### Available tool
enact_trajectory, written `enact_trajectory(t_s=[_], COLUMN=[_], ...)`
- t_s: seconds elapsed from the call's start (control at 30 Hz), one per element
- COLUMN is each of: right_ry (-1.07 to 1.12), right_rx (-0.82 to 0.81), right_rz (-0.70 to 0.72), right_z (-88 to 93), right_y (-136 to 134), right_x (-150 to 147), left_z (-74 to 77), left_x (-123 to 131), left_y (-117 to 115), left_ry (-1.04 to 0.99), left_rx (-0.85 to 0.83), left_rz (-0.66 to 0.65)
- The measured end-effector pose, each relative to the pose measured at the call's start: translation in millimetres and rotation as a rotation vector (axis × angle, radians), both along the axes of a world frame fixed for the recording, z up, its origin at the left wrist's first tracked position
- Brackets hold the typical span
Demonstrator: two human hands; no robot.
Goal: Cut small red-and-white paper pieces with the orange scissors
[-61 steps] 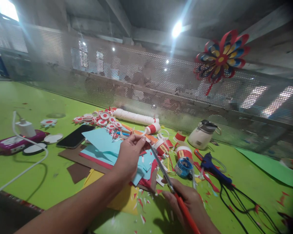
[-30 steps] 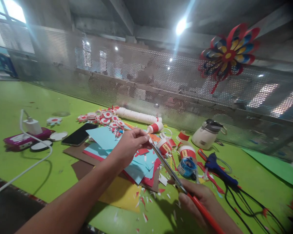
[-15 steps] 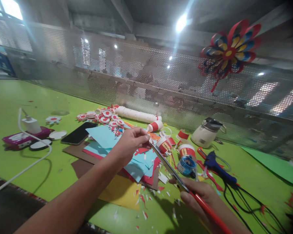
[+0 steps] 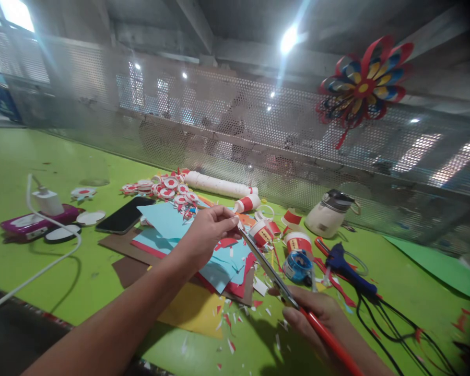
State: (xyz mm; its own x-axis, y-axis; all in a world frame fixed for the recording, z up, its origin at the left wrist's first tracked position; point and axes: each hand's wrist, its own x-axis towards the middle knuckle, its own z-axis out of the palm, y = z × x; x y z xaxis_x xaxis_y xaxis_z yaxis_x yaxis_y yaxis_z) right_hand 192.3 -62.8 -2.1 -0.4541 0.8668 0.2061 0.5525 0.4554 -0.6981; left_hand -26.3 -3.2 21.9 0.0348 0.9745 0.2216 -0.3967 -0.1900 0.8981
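In my right hand (image 4: pixel 317 318) is a pair of scissors (image 4: pixel 264 261) with long metal blades and red handles, pointing up and left. The blades look closed or nearly so. My left hand (image 4: pixel 215 227) pinches a small whitish piece (image 4: pixel 238 224), probably paper, right at the scissor tips; its shape is mostly hidden by the fingers. Below the left hand lie light blue paper sheets (image 4: pixel 162 219) over red and brown sheets (image 4: pixel 119 244). Red and white paper scraps (image 4: pixel 231 344) are strewn under the blades.
Cut paper cups (image 4: pixel 297 243), a blue tape roll (image 4: pixel 297 266) and a blue glue gun (image 4: pixel 347 271) with cables lie right. Behind are a cup stack (image 4: pixel 219 184) and kettle (image 4: pixel 329 214). Left are a phone (image 4: pixel 125 215) and purple power strip (image 4: pixel 35 224). A mesh partition (image 4: pixel 203 115) borders the table.
Both hands keep nearly the same pose, scissor tips still at the small piece. The whole view has shifted slightly.
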Motion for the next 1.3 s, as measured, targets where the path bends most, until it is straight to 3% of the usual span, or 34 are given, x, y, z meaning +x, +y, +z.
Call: enact_trajectory(t_s=[0.37,0.5,0.6,0.8,0.97,1.1,1.3], right_ry=[-0.077,-0.198,-0.259,-0.195,-0.071,-0.005,-0.075], right_rx=[0.056,0.061,0.069,0.187,0.14,0.054,0.085], right_rz=[0.0,0.078,0.103,0.031,-0.056,-0.043,-0.042], right_z=[-3.3,-6.7,-8.2,-5.3,-1.5,-4.8,-8.1], right_y=[2.6,1.0,1.6,6.4,2.9,1.4,2.8], right_x=[0.3,2.8,4.5,6.4,-0.2,-2.8,-1.8], left_z=[-3.4,-0.7,1.9,2.9,1.2,-1.0,-5.8], left_x=[2.8,-0.7,-1.1,1.6,1.2,2.1,8.0], left_y=[1.1,3.1,2.2,-0.8,-0.5,-0.8,-1.4], left_ry=[-0.01,-0.029,-0.023,-0.031,-0.046,-0.065,-0.121], left_rx=[-0.011,-0.018,-0.029,-0.041,-0.049,-0.042,-0.008], left_rz=[0.041,0.119,0.107,0.102,0.1,0.07,0.05])
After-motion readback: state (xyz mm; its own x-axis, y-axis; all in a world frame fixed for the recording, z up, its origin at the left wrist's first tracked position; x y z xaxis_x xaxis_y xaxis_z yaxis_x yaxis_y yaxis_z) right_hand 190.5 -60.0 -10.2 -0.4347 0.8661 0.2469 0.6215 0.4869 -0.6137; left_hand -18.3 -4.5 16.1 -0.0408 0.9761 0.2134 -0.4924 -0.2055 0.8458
